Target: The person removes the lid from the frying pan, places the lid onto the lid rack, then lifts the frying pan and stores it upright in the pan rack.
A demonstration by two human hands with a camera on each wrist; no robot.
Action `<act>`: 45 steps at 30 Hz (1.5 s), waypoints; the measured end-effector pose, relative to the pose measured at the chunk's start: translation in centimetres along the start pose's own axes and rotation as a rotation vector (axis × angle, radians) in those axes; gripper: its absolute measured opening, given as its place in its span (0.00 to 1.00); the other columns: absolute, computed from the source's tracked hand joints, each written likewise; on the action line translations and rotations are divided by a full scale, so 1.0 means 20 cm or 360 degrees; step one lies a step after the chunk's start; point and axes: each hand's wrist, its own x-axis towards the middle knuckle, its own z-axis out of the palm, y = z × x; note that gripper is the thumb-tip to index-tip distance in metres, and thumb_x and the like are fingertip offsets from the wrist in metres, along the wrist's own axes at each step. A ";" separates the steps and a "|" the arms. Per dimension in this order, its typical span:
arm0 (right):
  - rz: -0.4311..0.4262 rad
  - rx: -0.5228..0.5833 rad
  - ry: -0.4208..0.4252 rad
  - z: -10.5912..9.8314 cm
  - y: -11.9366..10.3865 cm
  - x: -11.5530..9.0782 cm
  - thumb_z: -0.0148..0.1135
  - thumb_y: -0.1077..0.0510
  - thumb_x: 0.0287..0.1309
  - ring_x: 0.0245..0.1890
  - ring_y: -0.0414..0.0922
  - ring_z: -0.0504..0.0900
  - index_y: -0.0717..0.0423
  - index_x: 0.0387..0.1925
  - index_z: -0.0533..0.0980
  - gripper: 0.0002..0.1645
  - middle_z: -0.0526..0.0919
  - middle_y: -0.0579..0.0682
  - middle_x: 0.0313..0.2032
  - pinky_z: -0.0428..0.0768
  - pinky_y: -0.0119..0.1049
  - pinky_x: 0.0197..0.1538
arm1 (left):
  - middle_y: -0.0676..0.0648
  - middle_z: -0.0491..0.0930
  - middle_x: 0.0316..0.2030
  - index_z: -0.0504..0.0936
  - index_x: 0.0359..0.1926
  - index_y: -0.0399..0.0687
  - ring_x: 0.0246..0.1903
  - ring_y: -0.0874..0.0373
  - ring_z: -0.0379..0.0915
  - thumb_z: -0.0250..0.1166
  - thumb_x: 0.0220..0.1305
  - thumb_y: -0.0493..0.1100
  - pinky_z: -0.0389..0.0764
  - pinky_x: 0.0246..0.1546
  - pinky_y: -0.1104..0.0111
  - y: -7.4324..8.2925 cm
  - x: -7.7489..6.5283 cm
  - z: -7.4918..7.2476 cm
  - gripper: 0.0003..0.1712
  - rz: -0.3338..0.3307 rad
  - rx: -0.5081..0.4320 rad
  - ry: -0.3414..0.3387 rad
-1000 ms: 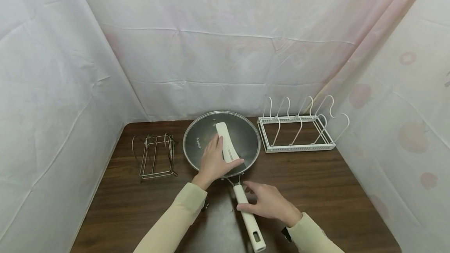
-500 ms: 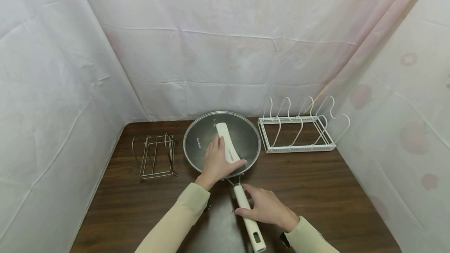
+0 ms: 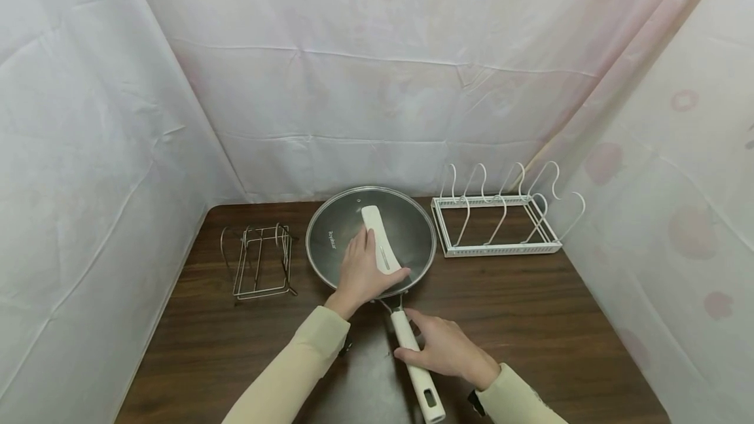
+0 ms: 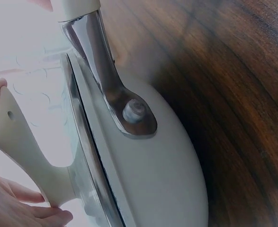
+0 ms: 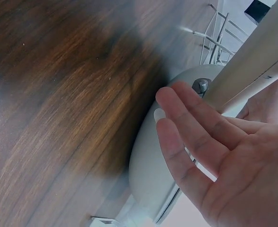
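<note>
Slightly nearer and farther left than a second earlier, the right hand (image 3: 444, 347) had shifted over the long handle (image 3: 428, 392), while the glass lid (image 3: 334, 218) and both racks had stayed put. From the head, the left hand (image 3: 360, 273) lay over the near half of the lid, fingers along the left side of the white lid grip (image 3: 376, 231) and thumb across its near end; the grip's far end stuck out beyond the fingers. The right hand was at the right of the long handle, its thumb across the top. That cream handle pointed near and slightly right, with a hole at its near end. The lid was round and metal-rimmed, with small white lettering on its left. A wire rack (image 3: 262, 295) stood to the left and a white rack (image 3: 503, 251) just beside on the right, all on a brown wood-grain table (image 3: 518, 300).

At the left wrist, the left hand pinched the lid grip between its digits. The pan (image 4: 162, 165) showed a pale, rounded wall and a shiny bracket (image 4: 100, 59) held by a bolt (image 4: 134, 110).

At the right wrist, the right hand's fingers were loosely extended beneath the long handle, near the pan's wall; whether they touched it I could not tell.
</note>
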 end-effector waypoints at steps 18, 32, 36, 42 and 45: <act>0.0086 0.0134 -0.0066 -0.02 0.04 -0.02 0.68 0.36 0.62 0.38 0.40 0.88 0.63 0.73 0.67 0.49 0.87 0.56 0.55 0.85 0.40 0.43 | 0.37 0.45 0.83 0.48 0.81 0.37 0.80 0.32 0.46 0.76 0.47 0.65 0.53 0.80 0.42 -0.09 0.03 -0.09 0.72 0.0019 -0.0242 -0.0222; 0.0094 0.0507 -0.0132 -0.02 0.04 -0.04 0.66 0.42 0.67 0.40 0.45 0.88 0.70 0.75 0.60 0.50 0.81 0.67 0.61 0.85 0.36 0.43 | 0.39 0.48 0.82 0.46 0.83 0.43 0.80 0.40 0.49 0.83 0.43 0.55 0.61 0.77 0.44 -0.17 0.04 -0.16 0.74 0.0037 -0.0639 -0.0345; 0.0124 0.0515 -0.0099 -0.01 0.05 -0.04 0.66 0.42 0.67 0.43 0.48 0.88 0.69 0.75 0.60 0.49 0.80 0.68 0.62 0.84 0.36 0.42 | 0.39 0.52 0.81 0.44 0.83 0.46 0.79 0.40 0.51 0.82 0.47 0.59 0.62 0.76 0.42 -0.15 0.05 -0.16 0.74 -0.0087 -0.0738 -0.0301; 0.0101 0.0505 0.0012 0.00 0.05 -0.05 0.67 0.47 0.66 0.46 0.50 0.86 0.66 0.74 0.64 0.44 0.84 0.63 0.56 0.83 0.33 0.42 | 0.38 0.56 0.79 0.47 0.83 0.45 0.77 0.39 0.55 0.80 0.49 0.64 0.67 0.73 0.42 -0.09 0.11 -0.17 0.72 -0.0221 -0.0693 -0.0177; 0.0092 0.0486 0.0062 0.02 0.05 -0.05 0.68 0.48 0.65 0.46 0.51 0.86 0.66 0.73 0.65 0.43 0.84 0.62 0.56 0.82 0.32 0.42 | 0.37 0.57 0.78 0.49 0.82 0.43 0.76 0.40 0.57 0.82 0.48 0.62 0.69 0.72 0.44 -0.06 0.14 -0.17 0.71 -0.0225 -0.0640 -0.0127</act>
